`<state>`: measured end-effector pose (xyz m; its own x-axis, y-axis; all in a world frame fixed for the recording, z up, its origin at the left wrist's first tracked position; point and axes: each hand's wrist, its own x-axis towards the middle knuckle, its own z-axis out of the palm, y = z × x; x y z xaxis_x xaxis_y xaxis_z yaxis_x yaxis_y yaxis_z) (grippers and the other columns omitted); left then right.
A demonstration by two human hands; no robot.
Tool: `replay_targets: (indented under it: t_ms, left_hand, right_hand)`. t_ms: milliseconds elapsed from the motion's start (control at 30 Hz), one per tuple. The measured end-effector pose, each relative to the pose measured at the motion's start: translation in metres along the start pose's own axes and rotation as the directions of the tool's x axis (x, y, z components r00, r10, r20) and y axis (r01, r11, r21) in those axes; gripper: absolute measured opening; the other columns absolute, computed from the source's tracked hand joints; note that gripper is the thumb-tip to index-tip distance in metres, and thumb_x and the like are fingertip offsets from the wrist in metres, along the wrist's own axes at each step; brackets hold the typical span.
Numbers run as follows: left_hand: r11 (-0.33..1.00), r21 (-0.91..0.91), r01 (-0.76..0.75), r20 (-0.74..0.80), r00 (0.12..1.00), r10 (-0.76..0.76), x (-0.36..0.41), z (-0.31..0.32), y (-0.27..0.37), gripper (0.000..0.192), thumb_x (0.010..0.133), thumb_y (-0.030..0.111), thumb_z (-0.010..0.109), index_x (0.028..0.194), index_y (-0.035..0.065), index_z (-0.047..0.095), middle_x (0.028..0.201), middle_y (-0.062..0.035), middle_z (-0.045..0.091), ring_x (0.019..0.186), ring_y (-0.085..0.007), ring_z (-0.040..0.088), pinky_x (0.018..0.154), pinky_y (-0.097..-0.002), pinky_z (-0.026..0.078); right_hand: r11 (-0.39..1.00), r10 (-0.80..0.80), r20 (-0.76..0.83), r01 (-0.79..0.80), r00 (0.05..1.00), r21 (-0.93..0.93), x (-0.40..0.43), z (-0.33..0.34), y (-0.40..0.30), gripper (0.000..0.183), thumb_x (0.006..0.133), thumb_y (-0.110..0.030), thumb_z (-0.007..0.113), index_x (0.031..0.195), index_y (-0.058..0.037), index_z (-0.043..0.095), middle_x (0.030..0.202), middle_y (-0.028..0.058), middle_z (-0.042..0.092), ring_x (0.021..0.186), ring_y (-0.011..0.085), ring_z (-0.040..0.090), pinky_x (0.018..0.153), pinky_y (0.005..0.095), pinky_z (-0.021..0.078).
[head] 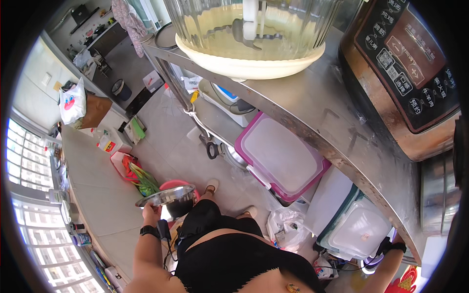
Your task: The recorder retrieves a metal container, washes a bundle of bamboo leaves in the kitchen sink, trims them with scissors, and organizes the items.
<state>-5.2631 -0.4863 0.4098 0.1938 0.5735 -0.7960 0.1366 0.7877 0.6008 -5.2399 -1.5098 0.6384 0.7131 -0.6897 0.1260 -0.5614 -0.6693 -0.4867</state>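
My left hand (151, 213) grips the rim of a stainless steel basin (175, 199), which hangs tilted beside my left thigh, above a pink plastic basin (179, 184) on the floor. My right hand (397, 238) is at the far right, below the edge of the metal shelf; its fingers are mostly hidden, and whether it holds anything does not show. Near it is a lidded storage box (359, 229) with a clear top. Both wrists wear black bands with cables.
A rusty-edged steel shelf (315, 135) carries a glass-like vessel (253, 40) and an electric cooker (399, 69). Beneath it sits a purple-rimmed box (282, 157). Plastic bags (287, 229) lie by my foot. Green onions (141, 177) stand by the left counter (99, 175).
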Motion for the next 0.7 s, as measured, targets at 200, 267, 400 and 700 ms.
replay_targets:
  t_ms: [200,267,400,700]
  left_hand:
    - [0.998,-0.054,-0.035,-0.027,0.999,0.034,0.001,0.014,0.013,0.012,0.074,0.012,0.053,0.072,0.0013,0.047,0.067,-0.0115,0.053,0.058,-0.0231,0.055,0.054,-0.0290,0.054]
    - [0.999,-0.008,-0.051,-0.062,0.997,0.051,0.002,0.023,0.019,0.012,0.072,0.013,0.054,0.071,0.0027,0.048,0.065,-0.0102,0.054,0.053,-0.0214,0.054,0.048,-0.0267,0.051]
    - [0.995,0.061,-0.085,-0.088,0.992,0.090,0.019,0.039,0.026,0.012,0.072,0.016,0.053,0.067,0.0056,0.049,0.060,-0.0065,0.053,0.049,-0.0167,0.051,0.041,-0.0227,0.042]
    - [0.953,0.259,-0.157,-0.052,0.983,0.176,0.092,0.110,0.099,0.015,0.068,0.016,0.054,0.058,0.0108,0.043,0.049,-0.0029,0.045,0.040,-0.0146,0.043,0.036,-0.0241,0.034]
  right_hand:
    - [0.992,-0.125,0.001,0.125,0.992,0.004,-0.015,-0.030,0.025,0.031,0.089,-0.011,0.042,0.115,0.0055,0.047,0.103,0.0143,0.058,0.090,0.0213,0.059,0.079,0.0253,0.0494]
    - [0.943,-0.316,0.010,0.315,0.949,-0.103,-0.044,-0.043,0.024,0.031,0.089,-0.011,0.042,0.115,0.0057,0.047,0.103,0.0145,0.058,0.090,0.0214,0.059,0.079,0.0252,0.0493]
    - [0.363,0.414,0.139,-0.303,0.899,0.881,-0.134,-0.056,0.004,0.037,0.089,-0.007,0.039,0.125,0.0032,0.040,0.124,0.0125,0.045,0.113,0.0222,0.045,0.091,0.0253,0.0430]
    - [0.908,0.406,-0.045,-0.397,0.913,0.133,-0.387,0.032,-0.205,0.035,0.083,-0.012,0.047,0.118,-0.0116,0.052,0.108,0.0110,0.056,0.097,0.0203,0.055,0.078,0.0280,0.0481]
